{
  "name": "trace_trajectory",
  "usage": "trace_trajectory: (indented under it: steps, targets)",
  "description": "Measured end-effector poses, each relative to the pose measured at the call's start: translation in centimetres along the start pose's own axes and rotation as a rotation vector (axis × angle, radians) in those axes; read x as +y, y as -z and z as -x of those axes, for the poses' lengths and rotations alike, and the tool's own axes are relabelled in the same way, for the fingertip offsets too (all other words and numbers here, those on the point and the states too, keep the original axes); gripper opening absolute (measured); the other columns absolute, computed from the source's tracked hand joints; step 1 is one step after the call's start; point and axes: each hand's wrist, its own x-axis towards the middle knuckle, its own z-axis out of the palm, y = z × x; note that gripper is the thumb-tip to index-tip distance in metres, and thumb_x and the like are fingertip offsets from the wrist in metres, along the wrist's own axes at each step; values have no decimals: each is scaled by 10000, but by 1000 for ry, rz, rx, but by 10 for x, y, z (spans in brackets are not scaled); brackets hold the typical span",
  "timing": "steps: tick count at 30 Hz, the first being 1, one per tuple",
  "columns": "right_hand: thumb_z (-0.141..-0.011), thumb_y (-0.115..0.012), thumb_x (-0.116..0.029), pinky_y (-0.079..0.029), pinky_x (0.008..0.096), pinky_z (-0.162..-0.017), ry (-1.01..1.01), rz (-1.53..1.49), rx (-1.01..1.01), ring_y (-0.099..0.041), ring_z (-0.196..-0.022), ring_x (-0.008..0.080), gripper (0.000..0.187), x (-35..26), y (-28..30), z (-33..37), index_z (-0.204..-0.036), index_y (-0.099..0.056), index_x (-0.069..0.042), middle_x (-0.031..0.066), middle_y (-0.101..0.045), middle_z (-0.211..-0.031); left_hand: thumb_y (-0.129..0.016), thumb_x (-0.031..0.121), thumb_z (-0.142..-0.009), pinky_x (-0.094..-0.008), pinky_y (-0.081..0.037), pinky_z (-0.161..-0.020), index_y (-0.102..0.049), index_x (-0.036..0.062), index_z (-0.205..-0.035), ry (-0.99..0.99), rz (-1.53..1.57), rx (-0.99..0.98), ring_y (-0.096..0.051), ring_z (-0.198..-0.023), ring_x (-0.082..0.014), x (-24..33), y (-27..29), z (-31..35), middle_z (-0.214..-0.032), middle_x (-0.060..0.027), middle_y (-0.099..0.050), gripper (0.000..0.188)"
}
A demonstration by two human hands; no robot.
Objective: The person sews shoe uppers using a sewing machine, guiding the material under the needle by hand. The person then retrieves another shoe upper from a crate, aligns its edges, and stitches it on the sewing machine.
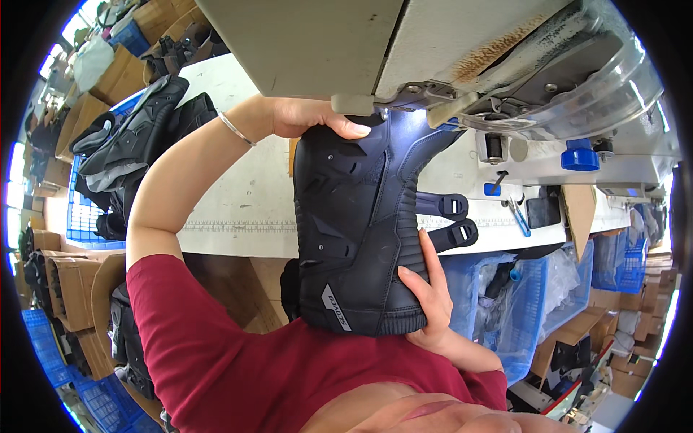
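A black boot upper with ribbed panels, small rivets and a grey label hangs over the table's front edge, its far end under the sewing machine head. My left hand grips its far left edge, thumb on top and the other fingers partly hidden beneath. At the near right edge my right hand clasps the upper, with two digits lying over the ribbed side and the rest underneath. Two black straps with buckles stick out on the right. A lamp lights the spot by the needle, which I cannot make out.
The white table bears a printed ruler along its front. To the right lie blue-handled snips and a dark phone. Blue crates stand below; another crate with black boot uppers stands left.
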Motion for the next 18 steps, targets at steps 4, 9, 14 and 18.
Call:
trace_trajectory:
  steps: [4, 9, 14, 18]
  targets:
    - [-722, -757, -88, -420, 449, -992, 10, 15, 9, -444, -1239, 501, 444, 0, -2, -1, -1131, -618, 13, 402, -360, -1355, -823, 125, -695, -328, -424, -1002, -506, 22, -1287, -16, 15, 9, -488, -1157, -229, -3, 3, -2, -1228, -118, -549, 679]
    - [-729, -744, -77, -463, 423, -954, 36, 44, 42, -512, -1182, 475, 414, -3, -4, -15, -1117, -631, 12, 402, -369, -1348, -824, 88, -679, -289, -433, -972, -578, 65, -1191, 43, 62, 59, -525, -1091, -188, -3, 10, -6, -1164, -74, -589, 568]
    - [-741, -728, -64, -481, 413, -935, 28, 74, 76, -539, -1156, 461, 376, -7, -6, -23, -1099, -641, 10, 397, -400, -1326, -819, 93, -692, -284, -432, -971, -593, 85, -1172, -16, 89, 57, -534, -1080, -157, -9, 14, -8, -1144, -36, -604, 531]
    - [-745, -719, -65, -479, 416, -935, 27, 47, 100, -537, -1161, 456, 347, -6, -7, -24, -1078, -651, 9, 389, -428, -1309, -808, 102, -718, -280, -425, -981, -585, 87, -1199, -8, 90, 43, -531, -1100, -142, -9, 16, -7, -1159, -25, -604, 530]
